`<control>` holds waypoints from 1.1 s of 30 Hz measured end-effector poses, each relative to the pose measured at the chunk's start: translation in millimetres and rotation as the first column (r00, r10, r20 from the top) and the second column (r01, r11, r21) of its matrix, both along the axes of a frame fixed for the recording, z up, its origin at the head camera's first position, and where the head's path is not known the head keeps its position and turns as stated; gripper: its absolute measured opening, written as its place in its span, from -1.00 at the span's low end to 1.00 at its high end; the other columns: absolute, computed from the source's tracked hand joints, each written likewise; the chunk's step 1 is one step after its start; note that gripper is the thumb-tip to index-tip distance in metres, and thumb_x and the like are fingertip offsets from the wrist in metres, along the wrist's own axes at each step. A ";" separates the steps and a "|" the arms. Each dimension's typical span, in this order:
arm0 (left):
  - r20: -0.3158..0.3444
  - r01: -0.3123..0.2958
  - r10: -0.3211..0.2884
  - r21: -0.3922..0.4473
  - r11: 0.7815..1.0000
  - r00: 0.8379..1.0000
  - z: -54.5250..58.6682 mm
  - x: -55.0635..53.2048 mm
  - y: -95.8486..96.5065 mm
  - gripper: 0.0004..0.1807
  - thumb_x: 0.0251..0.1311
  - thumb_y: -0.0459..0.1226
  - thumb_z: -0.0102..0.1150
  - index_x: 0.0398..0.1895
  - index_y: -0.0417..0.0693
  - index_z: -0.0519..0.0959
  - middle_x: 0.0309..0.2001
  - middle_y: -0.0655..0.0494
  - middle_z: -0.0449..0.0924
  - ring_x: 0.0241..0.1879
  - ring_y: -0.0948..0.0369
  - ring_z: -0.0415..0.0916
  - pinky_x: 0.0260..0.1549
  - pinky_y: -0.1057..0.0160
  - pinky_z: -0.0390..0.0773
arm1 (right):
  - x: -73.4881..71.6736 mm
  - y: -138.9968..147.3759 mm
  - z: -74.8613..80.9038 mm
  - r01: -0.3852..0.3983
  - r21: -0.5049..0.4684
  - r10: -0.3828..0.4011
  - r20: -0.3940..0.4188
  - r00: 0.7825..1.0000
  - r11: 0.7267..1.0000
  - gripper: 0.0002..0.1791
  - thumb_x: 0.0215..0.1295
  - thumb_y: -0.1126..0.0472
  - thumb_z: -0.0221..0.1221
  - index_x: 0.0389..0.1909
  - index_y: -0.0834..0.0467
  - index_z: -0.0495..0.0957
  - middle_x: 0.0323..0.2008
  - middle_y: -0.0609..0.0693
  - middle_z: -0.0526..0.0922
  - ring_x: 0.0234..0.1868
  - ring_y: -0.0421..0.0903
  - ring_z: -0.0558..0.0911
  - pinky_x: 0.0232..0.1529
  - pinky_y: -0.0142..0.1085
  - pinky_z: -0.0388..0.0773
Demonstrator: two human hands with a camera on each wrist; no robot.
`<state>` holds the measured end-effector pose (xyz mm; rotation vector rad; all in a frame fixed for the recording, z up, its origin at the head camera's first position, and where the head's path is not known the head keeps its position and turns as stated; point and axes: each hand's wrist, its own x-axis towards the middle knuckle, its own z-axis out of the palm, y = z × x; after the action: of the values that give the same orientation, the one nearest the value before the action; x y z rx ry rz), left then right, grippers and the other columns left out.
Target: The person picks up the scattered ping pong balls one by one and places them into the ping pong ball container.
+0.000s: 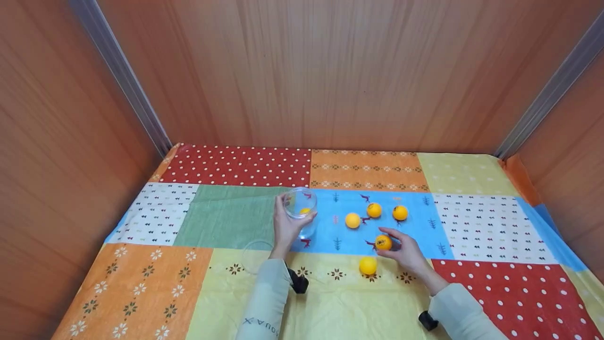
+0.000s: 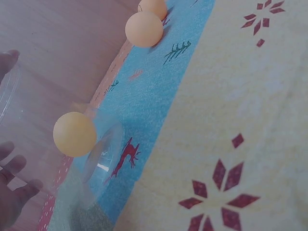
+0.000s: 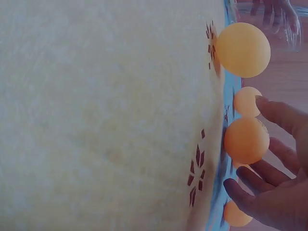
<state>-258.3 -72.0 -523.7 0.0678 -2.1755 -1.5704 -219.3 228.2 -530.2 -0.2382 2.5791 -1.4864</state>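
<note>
My left hand (image 1: 289, 226) grips a clear plastic jar (image 1: 309, 230) around its side near the rim. A yellow-orange ping-pong ball (image 2: 75, 134) shows through the jar's wall, low inside it. My right hand (image 1: 406, 252) reaches around another orange ping-pong ball (image 1: 383, 242), thumb on one side and fingers on the other. In the right wrist view its fingers (image 3: 255, 179) are spread and loosely bent beside that ball (image 3: 247, 140), with small gaps showing. A nearer ball (image 1: 368, 266) lies on the yellow patch, just left of the right hand.
Three more ping-pong balls, the nearest to the jar being one ball (image 1: 352, 220), lie on the blue patch beyond the right hand. A clear round lid (image 1: 257, 242) lies left of the left forearm. Wood-grain panels (image 1: 302, 75) enclose the patchwork tablecloth (image 1: 226, 212) at back and sides.
</note>
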 end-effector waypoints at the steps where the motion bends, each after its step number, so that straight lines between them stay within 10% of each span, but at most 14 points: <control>1: 0.006 -0.001 0.001 -0.002 1.000 1.000 0.0 0.0 -0.1 -0.13 -0.41 -0.02 0.47 0.02 -0.05 0.21 0.02 -0.02 0.33 0.07 0.05 0.27 0.02 0.06 0.31 | -0.4 0.6 -0.9 0.000 -0.013 0.000 0.006 1.000 1.000 -0.34 -0.04 0.28 0.29 0.17 0.13 0.33 0.13 0.14 0.35 0.05 0.06 0.40 0.05 -0.08 0.32; 33: 0.048 -0.010 0.010 0.001 1.000 0.999 0.7 2.4 1.2 -0.10 -0.40 0.03 0.45 0.06 0.01 0.19 0.03 0.04 0.32 0.04 0.12 0.28 -0.01 0.05 0.33 | -6.9 -8.2 4.2 0.053 0.022 -0.054 0.047 0.997 0.998 -0.47 0.03 0.37 0.22 0.10 0.10 0.41 0.04 0.06 0.42 -0.14 -0.01 0.48 -0.08 -0.20 0.46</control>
<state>-255.8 -70.8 -523.1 0.1174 -2.2076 -1.5795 -226.2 220.0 -526.0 -0.1311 2.5810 -1.4635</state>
